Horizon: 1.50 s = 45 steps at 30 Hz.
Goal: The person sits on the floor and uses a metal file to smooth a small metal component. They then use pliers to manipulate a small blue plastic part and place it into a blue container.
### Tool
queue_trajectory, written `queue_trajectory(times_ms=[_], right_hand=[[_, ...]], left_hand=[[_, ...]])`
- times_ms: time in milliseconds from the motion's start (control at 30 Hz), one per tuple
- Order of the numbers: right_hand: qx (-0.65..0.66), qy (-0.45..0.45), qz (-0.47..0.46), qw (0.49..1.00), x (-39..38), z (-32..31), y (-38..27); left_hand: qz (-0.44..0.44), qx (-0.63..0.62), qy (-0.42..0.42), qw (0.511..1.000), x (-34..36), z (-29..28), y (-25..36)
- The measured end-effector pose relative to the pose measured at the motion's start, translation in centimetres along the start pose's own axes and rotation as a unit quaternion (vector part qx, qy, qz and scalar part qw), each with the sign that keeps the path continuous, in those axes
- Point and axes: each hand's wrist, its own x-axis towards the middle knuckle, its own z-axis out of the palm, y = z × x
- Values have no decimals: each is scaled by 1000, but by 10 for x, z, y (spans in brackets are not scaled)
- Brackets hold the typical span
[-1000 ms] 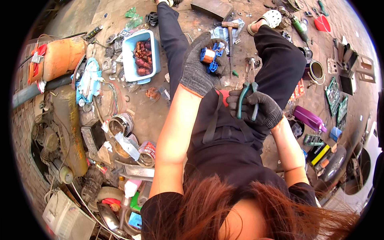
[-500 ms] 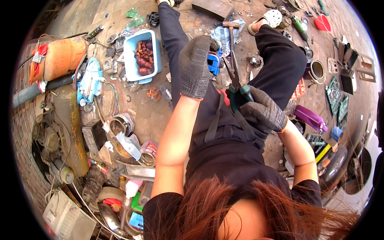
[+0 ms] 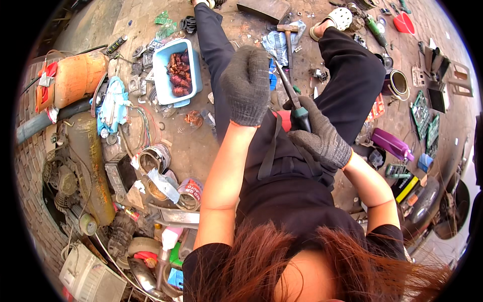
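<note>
Both hands wear dark grey knitted gloves. My right hand (image 3: pixel 322 138) is wrapped round the dark green handles of long-nose pliers (image 3: pixel 289 89). Their jaws look closed and point up and to the left, towards my other hand. My left hand (image 3: pixel 245 85) is curled into a fist above my left thigh; whatever its fingers may grip is hidden. Just right of that fist, a blue object (image 3: pixel 272 80) shows in part, mostly covered by the hand and the pliers. Something red (image 3: pixel 284 120) lies below, between my legs.
A light blue basin (image 3: pixel 194 93) of copper-coloured coils stands to the left. Ahead lies a hammer (image 3: pixel 288 45) on blue cloth. Open cans (image 3: pixel 156 156) and an orange cylinder (image 3: pixel 80 78) sit left; a purple bottle (image 3: pixel 390 143) and green circuit boards (image 3: pixel 420 118) are on the right.
The pliers' jaws have come together, and their handles have closed in my right hand, which has shifted slightly left. My left fist has turned a little and stays near the blue object.
</note>
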Motion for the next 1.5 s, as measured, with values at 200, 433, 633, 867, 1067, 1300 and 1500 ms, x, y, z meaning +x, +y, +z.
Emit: queue_trajectory(times_ms=[200, 433, 633, 867, 1067, 1300, 1500], right_hand=[[-10, 63, -61, 996, 4, 16, 15], [-183, 119, -171, 961, 9, 28, 20], [109, 93, -81, 986, -6, 17, 31], [187, 6, -16, 982, -18, -2, 17], [338, -45, 5, 940, -19, 5, 13], [362, -61, 9, 930, 14, 1, -6], [259, -31, 56, 964, 112, 13, -47]], left_hand=[[-163, -188, 65, 966, -9, 6, 5], [-545, -468, 165, 676, 3, 13, -18], [-485, -538, 35, 688, 18, -10, -11], [-484, -537, -8, 691, -2, -5, 16], [-467, -615, -78, 631, -9, -8, 3], [-432, -664, -75, 605, -2, -24, 6], [-408, -679, 11, 610, 6, -52, -15]])
